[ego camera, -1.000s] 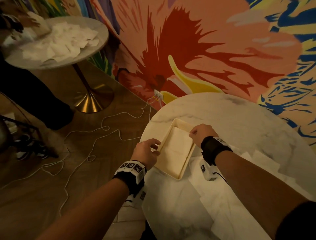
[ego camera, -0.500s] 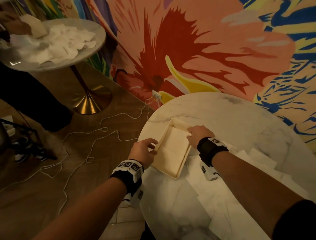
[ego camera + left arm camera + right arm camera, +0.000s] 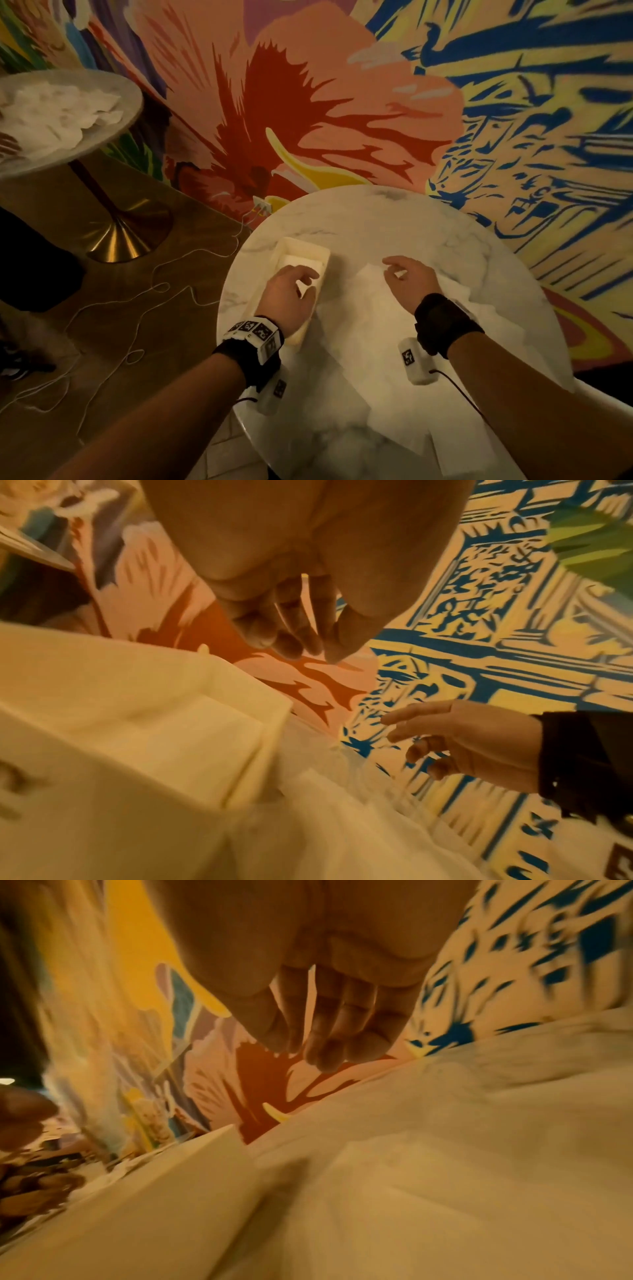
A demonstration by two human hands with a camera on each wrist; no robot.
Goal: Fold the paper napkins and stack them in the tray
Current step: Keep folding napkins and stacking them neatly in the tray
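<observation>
Round marble table by the mural wall. Cream tray sits near the table's left edge, long axis running away from the person; a folded napkin lies flat inside it, seen also from the left wrist. Left hand hangs over the tray's near half — fingers loosely curled, thumb apart, nothing held; left wrist view shows the fingertips bunched in the air above the tray. Contact with the tray rim — cannot tell. Right hand is over the loose napkins spread across the table's middle and right side, just right of the tray. Its fingers are relaxed and slightly spread, holding nothing; index points left toward the tray. Right wrist view: fingers hang above crumpled white paper, apart from it. Both wrists wear black straps with marker blocks. Second table at far left carries a pile of napkins. White cables trail on the wood floor.
</observation>
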